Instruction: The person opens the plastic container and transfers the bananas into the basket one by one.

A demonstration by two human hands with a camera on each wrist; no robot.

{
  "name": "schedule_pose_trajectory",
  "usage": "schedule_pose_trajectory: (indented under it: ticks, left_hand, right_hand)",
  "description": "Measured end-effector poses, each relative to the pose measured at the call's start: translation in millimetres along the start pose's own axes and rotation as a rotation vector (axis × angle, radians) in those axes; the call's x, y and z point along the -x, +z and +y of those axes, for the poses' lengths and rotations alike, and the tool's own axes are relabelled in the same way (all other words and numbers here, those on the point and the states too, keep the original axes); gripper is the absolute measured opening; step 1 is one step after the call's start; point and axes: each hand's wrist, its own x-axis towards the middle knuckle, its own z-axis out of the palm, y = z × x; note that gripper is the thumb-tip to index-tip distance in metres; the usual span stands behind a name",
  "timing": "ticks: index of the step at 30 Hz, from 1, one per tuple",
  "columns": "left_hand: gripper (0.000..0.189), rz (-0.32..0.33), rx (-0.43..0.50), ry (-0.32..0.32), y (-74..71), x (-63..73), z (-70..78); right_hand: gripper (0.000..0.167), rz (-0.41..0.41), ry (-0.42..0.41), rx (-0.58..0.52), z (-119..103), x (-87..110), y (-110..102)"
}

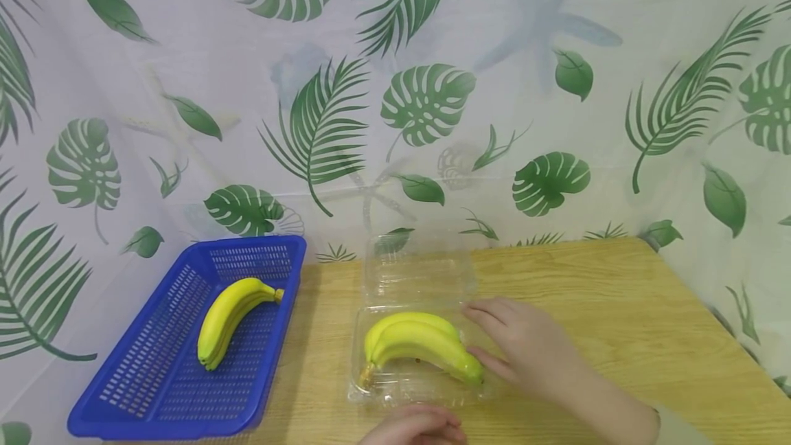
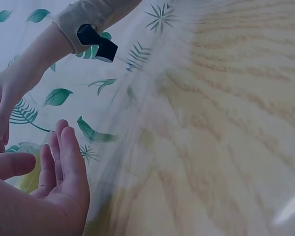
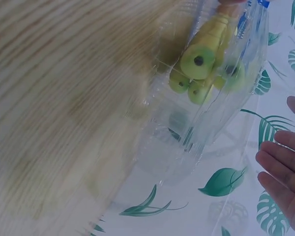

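A bunch of yellow bananas (image 1: 420, 345) with green tips lies in a clear plastic clamshell box (image 1: 402, 390), its lid (image 1: 420, 273) raised at the back. My right hand (image 1: 525, 345) is at the box's right side, fingers stretched toward its edge near the banana tips. In the right wrist view, those fingers (image 3: 285, 160) are extended and apart, holding nothing. My left hand (image 1: 417, 426) is at the front edge of the box, only partly in the head view. The left wrist view shows the left hand (image 2: 49, 196) with loosely bent fingers and nothing in its palm.
A blue plastic basket (image 1: 266, 362) stands at the left with another banana bunch (image 1: 231, 318) in it. The wooden table (image 1: 587, 287) extends to the right of the box. A leaf-patterned cloth (image 1: 482, 122) hangs close behind the table.
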Motion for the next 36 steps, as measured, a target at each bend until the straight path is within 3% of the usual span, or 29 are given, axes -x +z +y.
schedule_pose_trajectory:
  ticks: [2, 3, 4, 6, 10, 13, 25, 28, 32, 36]
  left_hand:
    - [0.043, -0.054, -0.050, 0.118, 1.9, 1.6, -1.0]
    - [0.044, -0.035, -0.031, 0.091, 4.0, 1.3, -0.3]
    - [0.045, -0.036, -0.058, 0.112, 5.8, 0.6, 0.0]
    - [0.043, 0.018, -0.025, 0.048, 10.8, -2.3, 0.6]
    - [0.040, 0.228, 0.166, -0.179, 22.1, -13.5, 1.1]
    - [0.040, 0.333, 0.252, -0.261, 27.4, -21.3, 0.4]
    - [0.049, 0.280, 0.336, -0.276, 37.3, -32.3, -1.2]
    - [0.051, 0.276, 0.353, -0.275, 40.2, -33.9, -1.2]
    - [0.051, 0.313, 0.384, -0.280, 43.9, -37.2, -1.8]
    - [0.052, 0.369, 0.418, -0.297, 46.8, -42.1, 0.0]
  right_hand:
    - [0.072, 0.010, 0.008, -0.005, 1, 2.1, 0]
    - [0.072, 0.014, 0.012, -0.005, 1, 3.2, -1]
    - [0.072, 0.017, 0.017, -0.005, 2, 4.3, -1]
    - [0.072, 0.022, 0.024, -0.007, 2, 6.6, -1]
    - [0.072, 0.026, 0.035, -0.007, 3, 12.3, 0]
    - [0.073, 0.021, 0.041, -0.004, 5, 17.9, 1]
    - [0.072, -0.014, 0.054, -0.001, 8, 35.4, 2]
    - [0.064, -0.044, 0.054, -0.018, 8, 39.0, 2]
    - [0.049, -0.097, 0.052, -0.035, 8, 42.4, 3]
    - [0.059, -0.147, 0.059, -0.052, 5, 43.6, 2]
